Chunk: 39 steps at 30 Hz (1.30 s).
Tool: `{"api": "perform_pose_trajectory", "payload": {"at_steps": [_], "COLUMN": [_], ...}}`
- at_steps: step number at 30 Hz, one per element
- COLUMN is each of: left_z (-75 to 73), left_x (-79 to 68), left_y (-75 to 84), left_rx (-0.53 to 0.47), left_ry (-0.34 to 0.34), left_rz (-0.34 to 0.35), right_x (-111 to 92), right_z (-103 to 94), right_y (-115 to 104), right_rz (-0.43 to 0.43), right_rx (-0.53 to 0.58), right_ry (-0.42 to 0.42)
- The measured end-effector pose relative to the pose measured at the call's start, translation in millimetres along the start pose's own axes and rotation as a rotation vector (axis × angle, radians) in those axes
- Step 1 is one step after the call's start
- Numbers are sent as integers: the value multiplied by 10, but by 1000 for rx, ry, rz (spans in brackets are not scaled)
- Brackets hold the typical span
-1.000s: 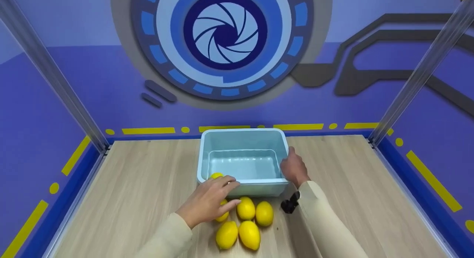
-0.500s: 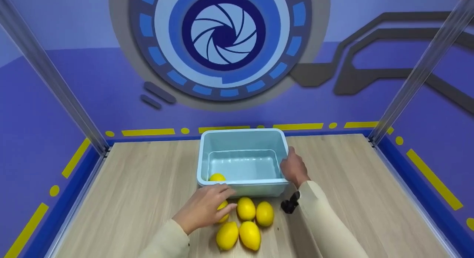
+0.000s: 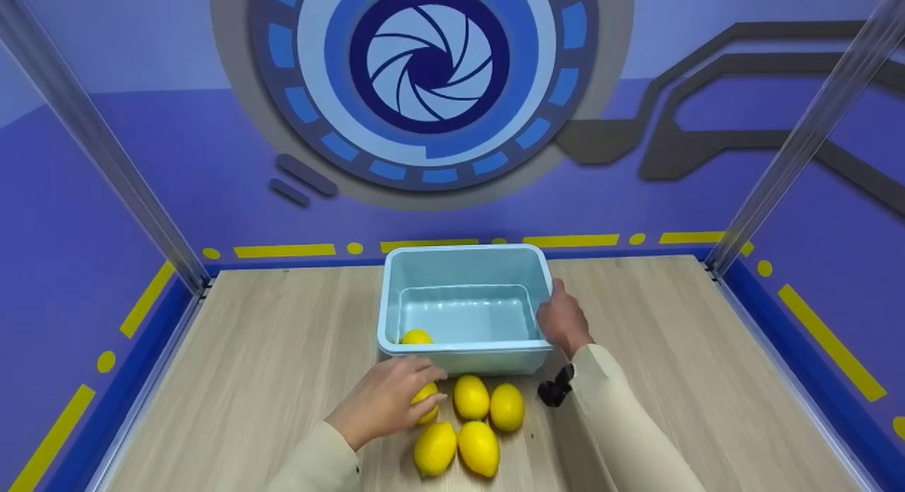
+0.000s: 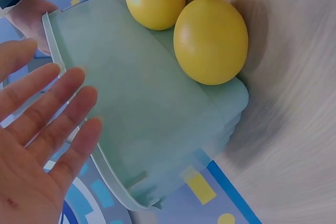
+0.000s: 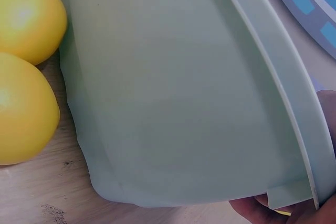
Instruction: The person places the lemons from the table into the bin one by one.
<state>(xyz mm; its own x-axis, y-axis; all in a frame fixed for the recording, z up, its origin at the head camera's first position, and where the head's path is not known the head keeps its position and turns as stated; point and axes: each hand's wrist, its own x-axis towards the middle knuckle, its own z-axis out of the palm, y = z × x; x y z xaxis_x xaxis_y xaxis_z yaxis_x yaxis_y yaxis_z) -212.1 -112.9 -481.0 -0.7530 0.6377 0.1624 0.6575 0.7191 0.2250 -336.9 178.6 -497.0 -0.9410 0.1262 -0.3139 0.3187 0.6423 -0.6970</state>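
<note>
A light blue plastic bin (image 3: 459,359) stands at the back of the wooden table, with one lemon (image 3: 417,336) inside by its front left corner. My right hand (image 3: 564,321) grips the bin's right rim; in the right wrist view its fingers (image 5: 257,211) curl under the edge. My left hand (image 3: 389,396) hovers in front of the bin, over a lemon (image 3: 426,403) that it partly covers in the head view. The left wrist view shows its fingers (image 4: 55,121) spread and relaxed, nothing held, with a lemon (image 4: 210,40) beyond them against the bin's side.
Several more lemons lie in front of the bin: two in the near row, one lemon (image 3: 435,449) beside another lemon (image 3: 479,449), and a lemon (image 3: 507,407) to the right. A patterned blue wall (image 3: 283,223) closes off the back.
My left hand has drawn back from the bin's front rim and lowered toward the lemon in front, uncovering the lemon inside the bin. My right hand stays on the rim.
</note>
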Motion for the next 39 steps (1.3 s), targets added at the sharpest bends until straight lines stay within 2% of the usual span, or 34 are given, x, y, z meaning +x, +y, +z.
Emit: {"api": "perform_pose_trajectory", "payload": {"at_steps": [14, 25, 39], "left_z": [95, 126, 203], "left_x": [-3, -41, -50], "left_y": [-42, -77, -108], "left_rx": [-21, -12, -53], "left_ry": [-83, -87, -139], "left_rz": [-54, -35, -89], "right_x": [-15, -15, 8], "right_z": [6, -12, -12], "right_y": [27, 21, 31], "right_rz": [8, -13, 11], "right_rx": [23, 14, 28], "right_ry": [-4, 9, -13]}}
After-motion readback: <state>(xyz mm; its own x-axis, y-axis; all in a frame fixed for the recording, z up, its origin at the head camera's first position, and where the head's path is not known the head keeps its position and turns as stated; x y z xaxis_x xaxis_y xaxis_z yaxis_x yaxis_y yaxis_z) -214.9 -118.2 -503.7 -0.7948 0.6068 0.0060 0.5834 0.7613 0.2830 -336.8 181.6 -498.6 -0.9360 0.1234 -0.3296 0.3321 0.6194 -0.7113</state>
